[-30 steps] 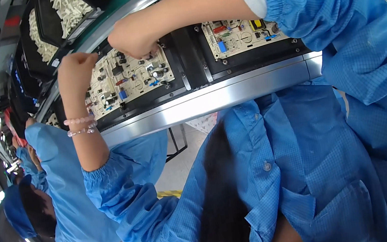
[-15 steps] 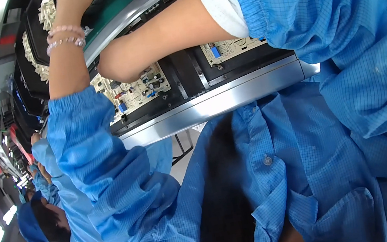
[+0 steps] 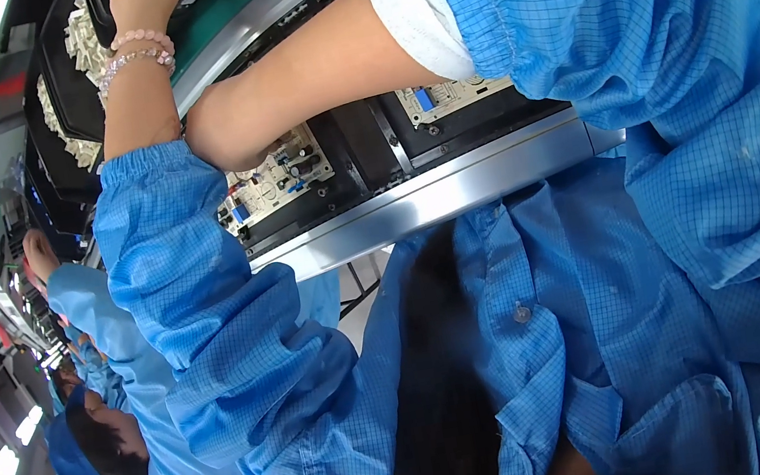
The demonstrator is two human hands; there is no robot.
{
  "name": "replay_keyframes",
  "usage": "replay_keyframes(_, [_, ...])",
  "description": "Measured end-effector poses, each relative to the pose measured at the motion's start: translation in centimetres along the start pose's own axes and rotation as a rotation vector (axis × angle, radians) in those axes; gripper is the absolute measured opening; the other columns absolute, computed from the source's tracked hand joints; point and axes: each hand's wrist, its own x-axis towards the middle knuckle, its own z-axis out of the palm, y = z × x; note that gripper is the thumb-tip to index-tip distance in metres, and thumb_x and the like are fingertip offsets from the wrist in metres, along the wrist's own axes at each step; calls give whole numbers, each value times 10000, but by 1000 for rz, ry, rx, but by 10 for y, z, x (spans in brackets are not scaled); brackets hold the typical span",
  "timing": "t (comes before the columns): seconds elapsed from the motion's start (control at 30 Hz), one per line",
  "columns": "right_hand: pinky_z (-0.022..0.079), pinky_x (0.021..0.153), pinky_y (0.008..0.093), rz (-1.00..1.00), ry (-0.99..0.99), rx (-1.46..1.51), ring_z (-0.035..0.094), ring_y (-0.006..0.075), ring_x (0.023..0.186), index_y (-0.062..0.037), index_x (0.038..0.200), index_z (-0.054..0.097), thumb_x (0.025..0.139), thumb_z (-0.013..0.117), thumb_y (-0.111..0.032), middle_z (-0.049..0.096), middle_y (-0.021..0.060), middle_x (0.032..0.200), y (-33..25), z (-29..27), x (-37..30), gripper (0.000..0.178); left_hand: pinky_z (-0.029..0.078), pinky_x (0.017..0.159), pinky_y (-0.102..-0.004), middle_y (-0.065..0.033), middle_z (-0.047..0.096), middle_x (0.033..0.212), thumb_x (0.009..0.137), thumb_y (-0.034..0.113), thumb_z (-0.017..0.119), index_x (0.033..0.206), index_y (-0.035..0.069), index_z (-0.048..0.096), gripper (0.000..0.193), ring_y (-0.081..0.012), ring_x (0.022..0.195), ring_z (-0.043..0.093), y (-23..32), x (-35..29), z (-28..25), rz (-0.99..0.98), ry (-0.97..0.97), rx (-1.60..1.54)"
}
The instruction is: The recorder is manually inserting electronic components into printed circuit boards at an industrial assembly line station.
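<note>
My left hand (image 3: 147,4) reaches to the top edge of the view, two beaded bracelets on its wrist. Its fingers are mostly cut off there, beside the rim of a black bin (image 3: 103,18). My right forearm crosses leftward over the line, and my right hand (image 3: 222,133) is bent down above a cream circuit board (image 3: 277,186). Its fingers are hidden, so what they touch or hold does not show. The board carries capacitors and a blue component, and sits in a black carrier (image 3: 356,147). Further right, a second circuit board (image 3: 457,98) lies partly under my right arm.
A shiny metal rail (image 3: 432,191) runs along the near side of the line. Black bins of cream connectors (image 3: 66,138) stand at the far left. A green surface (image 3: 229,8) lies beyond the far rail. A co-worker in a blue cap (image 3: 76,455) is at my left.
My left wrist has shifted slightly right, and my right hand slightly up and left, uncovering less of the near board's left part. The co-worker's hand at left has risen.
</note>
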Motion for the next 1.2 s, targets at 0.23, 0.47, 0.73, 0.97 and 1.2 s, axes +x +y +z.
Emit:
replay_keyframes(0.23, [549,691,414,9,5,16,693,308,844,-30,951,725,640,745,-92,709,163,942,-4,-12,-13,317,485,798,-509,-255,657,913,830,125,559,923,5,678,193,-434,894,624,-7,-4,-5,-48,-19,-50])
replay_keyframes(0.47, [551,658,412,-56,16,67,697,317,785,11,824,730,616,717,-26,710,180,816,-5,-13,-12,211,493,768,-449,-233,678,917,808,140,617,942,4,689,204,-410,852,643,-15,-18,-32,26,217,-253])
replay_keyframes(0.73, [549,656,425,-33,51,139,694,335,779,27,794,725,592,708,-15,702,194,784,8,-5,-22,207,509,732,-194,-59,718,996,900,107,665,1126,23,695,243,-112,889,678,-11,-50,-84,-63,233,-800])
replay_keyframes(0.97, [553,657,421,-115,164,118,694,334,797,8,808,731,601,707,-44,698,206,819,-8,-5,-18,215,526,688,-208,-102,723,940,899,52,648,1057,-50,674,189,-132,802,694,-1,-115,-139,-290,392,-781])
replay_keyframes(1.2, [563,666,429,-73,231,204,694,348,788,17,798,722,641,680,-49,695,211,819,-14,-10,-48,176,530,718,-224,-165,704,1007,921,-8,595,1081,-69,618,173,-158,827,695,5,-186,-129,-363,277,-770])
